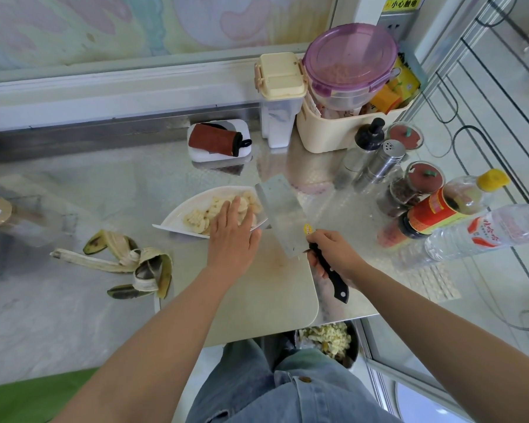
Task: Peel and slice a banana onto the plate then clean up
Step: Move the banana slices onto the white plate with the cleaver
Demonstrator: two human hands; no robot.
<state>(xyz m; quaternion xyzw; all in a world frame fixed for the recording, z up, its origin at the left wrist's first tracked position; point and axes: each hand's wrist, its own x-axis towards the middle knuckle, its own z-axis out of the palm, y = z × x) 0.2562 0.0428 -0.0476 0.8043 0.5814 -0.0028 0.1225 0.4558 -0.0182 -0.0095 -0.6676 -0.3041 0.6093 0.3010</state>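
A white plate (pixel 177 215) on the steel counter holds several banana slices (pixel 199 219). My left hand (pixel 233 239) reaches over the plate's near edge with straight fingers lying on the slices. My right hand (pixel 333 254) grips the black handle of a cleaver (pixel 283 215), whose broad blade is tilted against the plate's right rim. A pale cutting board (pixel 266 294) lies under both hands. The empty banana peel (pixel 132 264) is spread on the counter to the left of the board.
Jars, a steel shaker (pixel 382 160), sauce bottles (pixel 449 206) and a water bottle (pixel 489 230) crowd the right. A cream basket (pixel 345 129) with containers stands behind. A red sponge sits in a white dish (pixel 219 141). A bin of scraps (pixel 327 338) is below the counter edge.
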